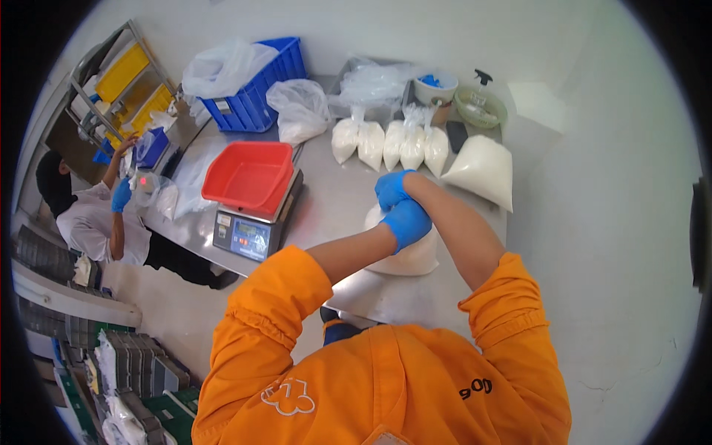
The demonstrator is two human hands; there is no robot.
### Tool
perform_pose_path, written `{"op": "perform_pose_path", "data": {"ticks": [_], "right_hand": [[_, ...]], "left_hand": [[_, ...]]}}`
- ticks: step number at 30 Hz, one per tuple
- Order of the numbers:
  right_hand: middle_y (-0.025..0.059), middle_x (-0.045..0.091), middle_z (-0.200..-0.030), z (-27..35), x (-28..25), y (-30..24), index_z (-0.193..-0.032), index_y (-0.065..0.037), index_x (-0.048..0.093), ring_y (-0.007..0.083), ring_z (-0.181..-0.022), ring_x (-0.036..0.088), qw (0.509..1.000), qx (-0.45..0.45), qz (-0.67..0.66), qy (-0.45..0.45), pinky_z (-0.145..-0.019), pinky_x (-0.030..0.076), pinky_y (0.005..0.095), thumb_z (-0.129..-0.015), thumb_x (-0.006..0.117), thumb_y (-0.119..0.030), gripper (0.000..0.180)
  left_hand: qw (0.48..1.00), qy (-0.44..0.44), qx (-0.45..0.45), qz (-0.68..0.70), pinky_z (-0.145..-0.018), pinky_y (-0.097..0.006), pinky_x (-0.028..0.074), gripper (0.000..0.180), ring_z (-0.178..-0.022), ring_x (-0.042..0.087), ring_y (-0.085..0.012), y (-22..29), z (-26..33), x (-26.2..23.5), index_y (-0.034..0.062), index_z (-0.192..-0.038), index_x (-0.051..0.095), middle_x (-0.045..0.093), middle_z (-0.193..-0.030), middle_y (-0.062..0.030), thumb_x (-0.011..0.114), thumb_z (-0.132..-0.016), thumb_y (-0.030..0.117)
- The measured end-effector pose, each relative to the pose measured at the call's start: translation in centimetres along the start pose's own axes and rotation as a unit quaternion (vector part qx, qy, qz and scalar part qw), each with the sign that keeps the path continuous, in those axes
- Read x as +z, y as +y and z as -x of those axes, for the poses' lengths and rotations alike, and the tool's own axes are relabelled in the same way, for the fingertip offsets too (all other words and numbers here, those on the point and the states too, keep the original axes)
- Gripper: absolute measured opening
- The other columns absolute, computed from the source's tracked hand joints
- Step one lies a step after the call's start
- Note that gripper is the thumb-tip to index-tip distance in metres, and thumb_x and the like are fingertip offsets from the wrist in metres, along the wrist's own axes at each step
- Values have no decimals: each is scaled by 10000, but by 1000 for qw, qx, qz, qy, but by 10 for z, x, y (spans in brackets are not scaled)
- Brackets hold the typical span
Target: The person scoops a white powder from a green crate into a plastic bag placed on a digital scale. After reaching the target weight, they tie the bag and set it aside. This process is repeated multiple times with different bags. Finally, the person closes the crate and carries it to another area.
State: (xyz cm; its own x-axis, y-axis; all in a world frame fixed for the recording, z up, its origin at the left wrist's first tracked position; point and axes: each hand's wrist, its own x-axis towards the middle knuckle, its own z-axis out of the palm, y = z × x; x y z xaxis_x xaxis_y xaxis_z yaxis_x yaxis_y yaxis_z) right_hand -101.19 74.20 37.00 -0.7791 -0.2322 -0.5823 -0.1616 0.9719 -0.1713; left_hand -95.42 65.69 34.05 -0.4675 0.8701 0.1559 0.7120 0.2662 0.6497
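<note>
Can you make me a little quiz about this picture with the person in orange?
1. True or false: the red tray sits on the scale.
2. What colour gloves cover the left hand and right hand?
3. How many tied white bags stand in the row behind the hands: A three, B five, C eight?

Key
1. True.
2. Blue; both hands grip the top of a white bag on the metal table.
3. B.

Bare desk (326, 200) lies open between the scale (248, 230) with its red tub (248, 176) and the hands; a row of filled bags (389, 144) blocks the far edge.
</note>
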Motion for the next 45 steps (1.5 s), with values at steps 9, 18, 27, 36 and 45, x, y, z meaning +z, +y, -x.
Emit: {"op": "perform_pose_path", "data": {"ticks": [9,18,27,36,45], "right_hand": [[202,699,-911,-9,55,58,-897,-35,739,293,-787,674,894,9,-237,379,-771,523,388,-790,573,-137,222],[203,682,-910,18,87,-56,-959,-72,644,383,-853,667,881,91,-146,441,-765,519,489,-860,541,-181,180],[105,642,-871,40,144,-114,-1109,-68,590,309,-862,599,711,25,-321,625,-865,408,439,-783,642,-102,332],[109,581,-770,22,167,-121,-1087,-21,531,269,-740,568,652,-31,-407,638,-713,453,393,-713,680,22,405],[103,624,-782,46,179,-100,-820,-72,605,315,-773,595,797,-89,-238,547,-738,434,433,-722,706,-80,141]], "left_hand": [[928,260,-146,223,-777,-376,491,185,-872,630,-233,-80,12,22,32,-1046,621,669,-981,-95,557,-914,146],[615,292,-288,674,-818,-359,520,227,-908,624,-218,-104,34,20,33,-1053,641,650,-965,-106,482,-951,158],[824,280,-298,393,-750,-303,509,226,-838,628,-166,-41,111,-4,-24,-1041,671,680,-923,-89,597,-890,127],[830,172,-298,439,-776,-321,547,185,-801,653,-191,-61,149,-16,-21,-947,690,673,-865,-104,625,-866,132],[795,138,-337,485,-764,-339,567,276,-799,654,-182,-45,168,-11,-59,-878,655,640,-876,-109,700,-879,213]]}}
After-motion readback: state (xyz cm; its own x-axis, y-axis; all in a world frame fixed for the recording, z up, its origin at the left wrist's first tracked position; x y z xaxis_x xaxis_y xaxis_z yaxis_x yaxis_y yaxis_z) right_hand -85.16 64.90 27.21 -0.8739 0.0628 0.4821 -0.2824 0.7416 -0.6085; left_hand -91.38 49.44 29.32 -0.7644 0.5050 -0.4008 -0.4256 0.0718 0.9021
